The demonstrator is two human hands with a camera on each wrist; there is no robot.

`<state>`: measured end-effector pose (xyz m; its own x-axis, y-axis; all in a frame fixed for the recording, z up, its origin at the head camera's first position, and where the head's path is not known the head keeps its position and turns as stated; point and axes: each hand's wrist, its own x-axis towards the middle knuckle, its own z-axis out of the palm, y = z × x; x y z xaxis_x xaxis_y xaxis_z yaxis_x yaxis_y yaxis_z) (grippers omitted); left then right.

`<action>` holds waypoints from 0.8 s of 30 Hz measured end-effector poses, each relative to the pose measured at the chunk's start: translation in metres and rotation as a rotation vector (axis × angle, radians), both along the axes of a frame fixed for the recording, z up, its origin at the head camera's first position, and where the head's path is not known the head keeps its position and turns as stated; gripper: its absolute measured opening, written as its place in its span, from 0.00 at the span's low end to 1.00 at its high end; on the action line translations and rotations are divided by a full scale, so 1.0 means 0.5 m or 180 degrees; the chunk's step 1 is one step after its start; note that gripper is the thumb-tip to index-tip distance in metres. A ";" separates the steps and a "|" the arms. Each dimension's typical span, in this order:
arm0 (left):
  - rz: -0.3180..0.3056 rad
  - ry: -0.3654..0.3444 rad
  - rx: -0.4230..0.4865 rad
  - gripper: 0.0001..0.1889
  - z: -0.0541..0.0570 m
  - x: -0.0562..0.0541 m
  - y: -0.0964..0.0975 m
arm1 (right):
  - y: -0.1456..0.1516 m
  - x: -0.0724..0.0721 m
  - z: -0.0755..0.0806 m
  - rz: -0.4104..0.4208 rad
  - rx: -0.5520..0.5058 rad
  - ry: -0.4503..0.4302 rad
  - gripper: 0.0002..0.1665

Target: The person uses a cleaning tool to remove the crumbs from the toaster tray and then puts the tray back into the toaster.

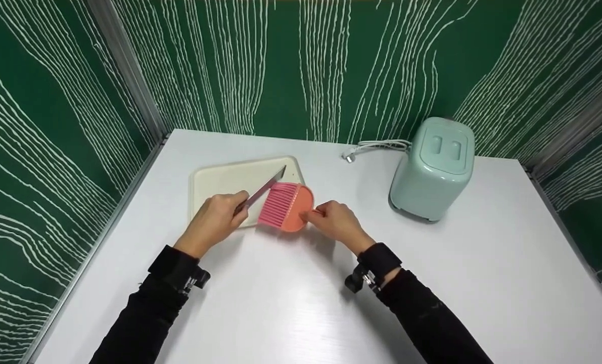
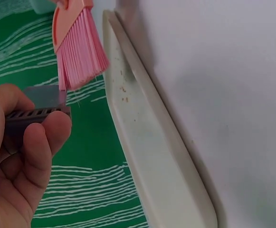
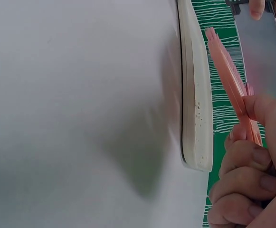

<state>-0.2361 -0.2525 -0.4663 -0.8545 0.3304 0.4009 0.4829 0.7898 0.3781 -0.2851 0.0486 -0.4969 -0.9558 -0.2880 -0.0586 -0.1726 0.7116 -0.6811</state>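
Note:
My left hand [image 1: 219,216] grips the dark slotted handle of a broad-bladed knife [image 1: 266,190], which is held over the cream tray [image 1: 225,178]. Between thumb and fingers, my right hand [image 1: 340,222] pinches the short handle of a small coral hand brush [image 1: 298,211] with pink bristles [image 1: 279,204]. The bristles point left and meet the blade in the head view. Both tools are raised above the tray's near right part. Small brown crumbs [image 2: 123,90] lie on the tray below them, also visible in the right wrist view.
A mint-green toaster [image 1: 432,174] stands at the back right of the white table [image 1: 290,303]. Its pale cord and plug [image 1: 350,155] lie to its left. Green walls with white streaks [image 1: 280,65] enclose the table at the back and sides.

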 end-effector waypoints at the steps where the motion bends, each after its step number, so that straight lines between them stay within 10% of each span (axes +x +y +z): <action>1: -0.0026 -0.0016 -0.0024 0.08 0.001 0.002 0.002 | 0.001 -0.001 0.000 -0.0036 0.0009 -0.0013 0.35; 24: -0.0010 0.0541 -0.0508 0.09 0.018 0.012 0.008 | 0.037 -0.022 0.003 -0.0415 0.0043 0.0205 0.37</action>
